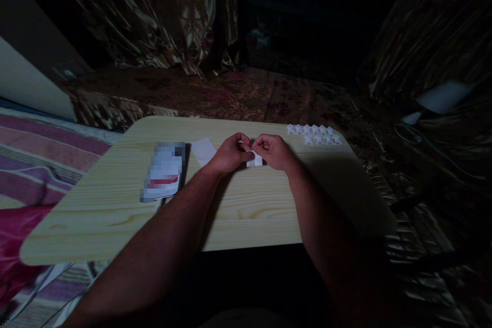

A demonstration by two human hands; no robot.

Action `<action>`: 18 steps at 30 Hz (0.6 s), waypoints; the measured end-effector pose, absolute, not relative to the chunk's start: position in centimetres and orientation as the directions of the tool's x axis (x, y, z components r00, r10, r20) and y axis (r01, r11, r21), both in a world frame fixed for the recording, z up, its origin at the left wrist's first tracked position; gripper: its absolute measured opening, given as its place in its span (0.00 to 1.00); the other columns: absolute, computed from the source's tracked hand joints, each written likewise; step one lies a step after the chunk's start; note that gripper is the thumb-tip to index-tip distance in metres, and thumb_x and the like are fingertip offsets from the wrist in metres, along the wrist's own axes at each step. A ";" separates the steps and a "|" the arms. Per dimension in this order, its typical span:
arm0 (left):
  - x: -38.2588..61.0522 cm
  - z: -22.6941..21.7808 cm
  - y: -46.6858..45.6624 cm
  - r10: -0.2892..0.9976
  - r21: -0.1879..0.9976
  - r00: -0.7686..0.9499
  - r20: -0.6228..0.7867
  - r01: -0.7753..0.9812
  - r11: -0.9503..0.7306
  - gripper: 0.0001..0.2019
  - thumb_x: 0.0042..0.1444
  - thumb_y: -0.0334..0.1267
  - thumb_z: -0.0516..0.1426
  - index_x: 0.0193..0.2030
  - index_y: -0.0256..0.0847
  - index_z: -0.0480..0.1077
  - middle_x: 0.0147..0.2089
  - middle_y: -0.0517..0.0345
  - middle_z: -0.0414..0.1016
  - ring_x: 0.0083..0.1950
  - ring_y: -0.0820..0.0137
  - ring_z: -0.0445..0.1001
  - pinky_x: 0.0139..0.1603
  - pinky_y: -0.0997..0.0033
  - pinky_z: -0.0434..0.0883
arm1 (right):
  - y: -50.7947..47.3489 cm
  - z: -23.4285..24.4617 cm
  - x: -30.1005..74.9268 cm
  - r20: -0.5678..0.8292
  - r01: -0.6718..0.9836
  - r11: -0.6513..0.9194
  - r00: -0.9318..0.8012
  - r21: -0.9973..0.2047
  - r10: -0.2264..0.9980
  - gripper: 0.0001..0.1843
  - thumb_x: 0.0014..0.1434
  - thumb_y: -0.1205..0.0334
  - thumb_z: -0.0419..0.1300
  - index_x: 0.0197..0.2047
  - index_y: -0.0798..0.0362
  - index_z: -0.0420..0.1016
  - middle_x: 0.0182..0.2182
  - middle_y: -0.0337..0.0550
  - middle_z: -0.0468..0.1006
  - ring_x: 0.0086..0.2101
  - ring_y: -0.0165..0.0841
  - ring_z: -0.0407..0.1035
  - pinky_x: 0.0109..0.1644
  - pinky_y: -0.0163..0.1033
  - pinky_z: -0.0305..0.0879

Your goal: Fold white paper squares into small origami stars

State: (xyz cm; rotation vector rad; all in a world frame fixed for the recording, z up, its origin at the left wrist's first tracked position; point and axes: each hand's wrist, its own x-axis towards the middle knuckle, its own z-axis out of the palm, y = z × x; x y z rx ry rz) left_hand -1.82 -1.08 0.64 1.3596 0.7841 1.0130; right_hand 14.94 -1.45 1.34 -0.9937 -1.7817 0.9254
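Note:
A small folded piece of white paper (255, 161) is pinched between my two hands, just above the middle of the table. My left hand (232, 154) grips its left side, the thumb pressing near the top edge. From the other side, my right hand (272, 150) holds the paper's upper right part with thumb and forefinger together. Fingers cover part of the folds. Left of my left hand lies a flat sheet of white paper (204, 151). Small folded white paper pieces (315, 129) stand in two rows at the table's far right.
The light wood-grain table (246, 215) has rounded corners. A pixelated, book-like item (163, 171) lies on its left part. A striped bedspread (34, 148) is at the left, and patterned curtains (184, 15) hang behind. On the right stands a white lamp-like object (442, 96) with a cable.

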 end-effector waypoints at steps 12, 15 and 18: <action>-1.7 0.7 -1.2 0.919 0.993 0.387 0.073 -0.109 -0.033 0.19 0.37 0.30 0.64 0.35 0.40 0.61 0.25 0.65 0.70 0.21 0.78 0.66 0.22 0.80 0.59 | -1.3 1.2 14.9 0.307 0.264 0.375 -0.264 -0.889 0.914 0.05 0.51 0.64 0.58 0.31 0.57 0.73 0.27 0.41 0.75 0.27 0.27 0.68 0.31 0.31 0.63; -1.6 0.7 -1.2 0.919 0.993 0.385 0.081 -0.112 -0.041 0.18 0.38 0.30 0.64 0.36 0.40 0.61 0.26 0.65 0.70 0.22 0.78 0.66 0.23 0.79 0.60 | -1.2 1.1 14.9 0.308 0.268 0.374 -0.259 -0.888 0.916 0.05 0.51 0.64 0.58 0.31 0.57 0.73 0.27 0.41 0.76 0.27 0.27 0.68 0.30 0.31 0.63; -1.6 0.8 -1.3 0.919 0.993 0.384 0.090 -0.107 -0.053 0.18 0.40 0.32 0.64 0.37 0.40 0.61 0.26 0.64 0.71 0.24 0.77 0.68 0.25 0.79 0.61 | -1.2 1.1 14.9 0.308 0.272 0.375 -0.258 -0.887 0.916 0.05 0.51 0.65 0.58 0.31 0.58 0.74 0.27 0.42 0.76 0.27 0.27 0.68 0.30 0.32 0.63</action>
